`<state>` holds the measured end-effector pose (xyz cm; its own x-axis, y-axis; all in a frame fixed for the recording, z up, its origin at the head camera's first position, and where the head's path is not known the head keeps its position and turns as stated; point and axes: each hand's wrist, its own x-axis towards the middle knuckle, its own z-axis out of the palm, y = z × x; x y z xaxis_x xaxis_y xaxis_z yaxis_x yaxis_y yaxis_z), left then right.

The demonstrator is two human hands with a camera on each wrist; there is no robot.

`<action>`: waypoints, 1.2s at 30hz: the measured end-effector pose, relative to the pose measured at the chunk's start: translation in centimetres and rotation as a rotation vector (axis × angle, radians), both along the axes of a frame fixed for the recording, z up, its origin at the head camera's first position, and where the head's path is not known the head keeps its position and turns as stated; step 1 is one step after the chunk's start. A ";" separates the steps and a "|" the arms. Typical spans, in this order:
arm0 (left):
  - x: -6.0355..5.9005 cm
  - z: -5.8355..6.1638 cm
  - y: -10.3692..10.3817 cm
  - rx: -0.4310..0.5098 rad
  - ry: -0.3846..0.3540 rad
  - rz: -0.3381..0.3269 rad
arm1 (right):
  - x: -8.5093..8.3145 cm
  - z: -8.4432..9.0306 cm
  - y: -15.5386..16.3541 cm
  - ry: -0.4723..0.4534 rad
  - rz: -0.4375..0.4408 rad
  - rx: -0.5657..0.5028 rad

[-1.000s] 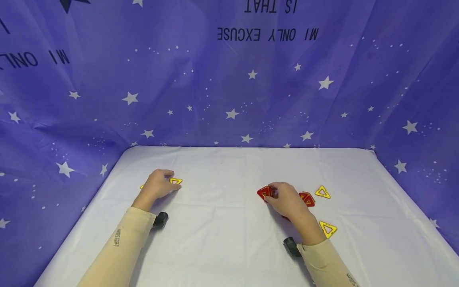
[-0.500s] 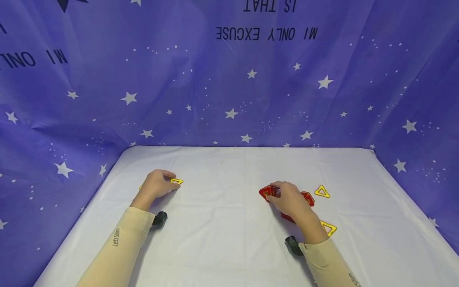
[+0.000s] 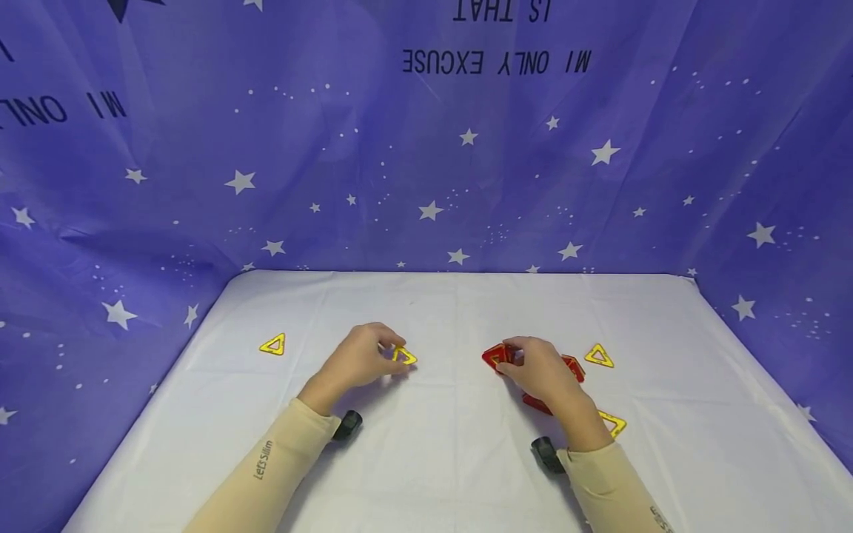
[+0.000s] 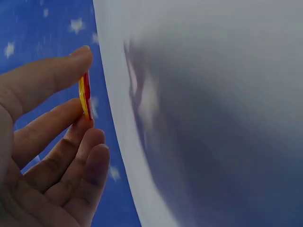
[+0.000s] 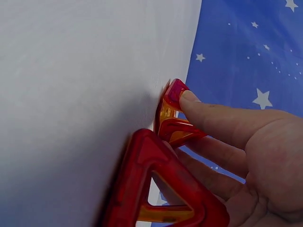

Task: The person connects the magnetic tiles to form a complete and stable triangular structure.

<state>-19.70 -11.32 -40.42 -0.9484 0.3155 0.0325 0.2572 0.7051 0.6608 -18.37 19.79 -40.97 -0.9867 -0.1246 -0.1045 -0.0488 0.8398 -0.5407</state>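
My left hand [image 3: 356, 357] pinches a yellow triangular magnetic tile [image 3: 404, 356] by its edges between thumb and fingers, held above the white table. Edge-on in the left wrist view, this tile [image 4: 85, 97] shows yellow and red sides. Right of centre, my right hand [image 3: 541, 372] grips a red triangular magnetic tile piece [image 3: 494, 357], with its thumb on a red corner [image 5: 175, 91] in the right wrist view. That piece has angled red and orange faces. A large red triangular tile [image 5: 125, 189] stands nearer the right wrist camera. Whether the red tiles are joined I cannot tell.
One yellow triangular tile [image 3: 273, 345] lies at the left of the white table [image 3: 426, 444]. Right of my right hand are two more yellow tiles, a far one [image 3: 600, 356] and a near one [image 3: 614, 425]. More red tiles [image 3: 574, 368] show around that hand. A starry purple curtain [image 3: 373, 222] closes the back.
My left hand has moved right toward the middle, carrying the yellow tile, and the left-lying yellow tile is uncovered. The right hand has barely shifted.
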 end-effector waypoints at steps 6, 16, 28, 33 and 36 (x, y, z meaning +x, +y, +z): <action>2.1 0.1 4.2 -0.034 0.032 -0.182 | 0.0 0.6 0.3 -0.001 0.029 -0.012; 4.0 -0.9 7.6 -0.042 0.010 -0.332 | 0.2 3.4 3.6 0.043 -0.027 -0.091; 4.2 -1.4 7.4 -0.046 -0.011 -0.335 | 0.0 3.0 11.2 0.092 -0.147 -0.127; 3.7 -1.3 6.3 -0.076 -0.066 -0.315 | 0.0 1.8 13.8 0.051 -0.202 -0.109; 3.4 -1.5 5.8 -0.104 -0.098 -0.340 | -0.1 1.1 14.8 0.028 -0.214 -0.111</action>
<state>-16.33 -5.51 -41.96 -0.7859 0.6098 -0.1024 0.4273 0.6553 0.6229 -18.42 34.63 -39.82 -0.9941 0.0789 -0.0744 0.1082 0.7679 -0.6314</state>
